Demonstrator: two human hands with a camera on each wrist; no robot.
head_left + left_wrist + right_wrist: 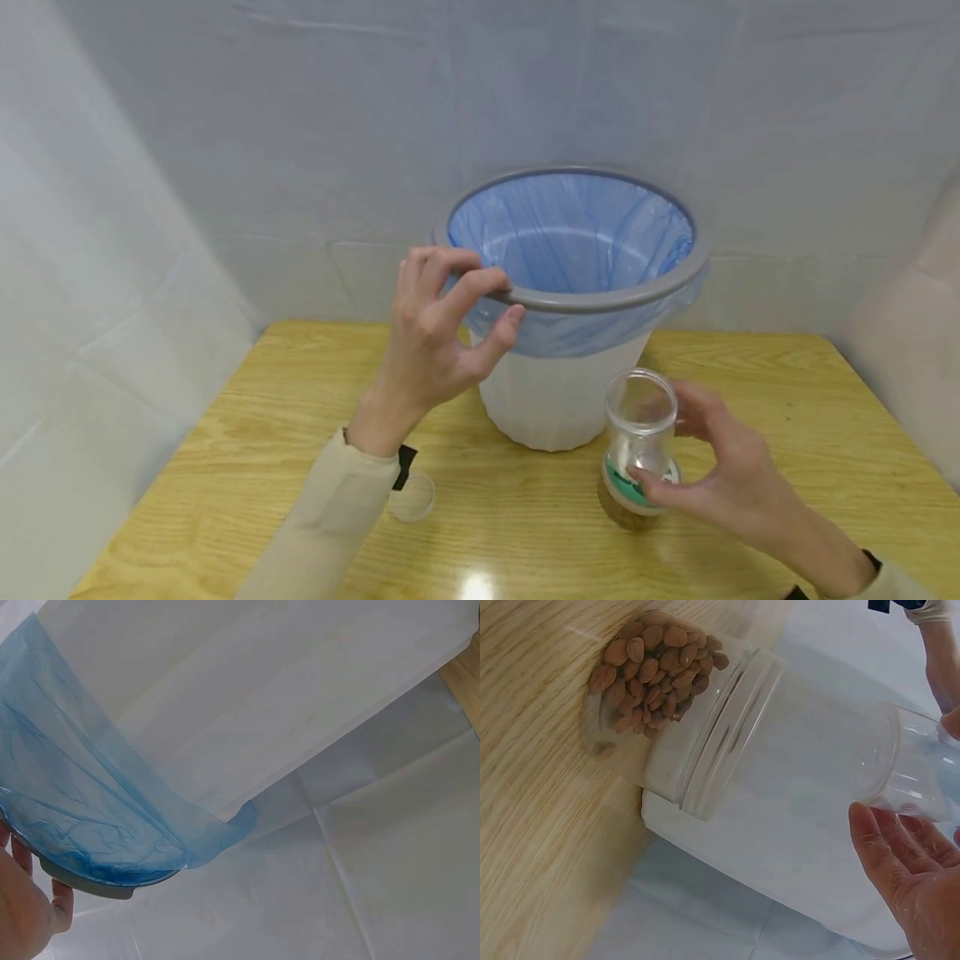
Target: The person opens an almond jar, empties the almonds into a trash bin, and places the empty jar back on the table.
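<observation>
Left of the bin [558, 400], a small clear round lid [412, 497] lies on the grainy wooden table [750, 392]. The left hand [435, 333] pinches the bin's smooth grey rim [600, 298] over its crinkled blue bag [570, 233]. In front of the bin, the right hand [720, 475] grasps an open clear jar [640, 442] holding almonds [652, 675]; its green-and-white label is unreadable.

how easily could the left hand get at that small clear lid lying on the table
Probably yes. The left hand grips the bin rim, and the lid lies on bare table beside that forearm with nothing between; letting go and dropping back should do.
</observation>
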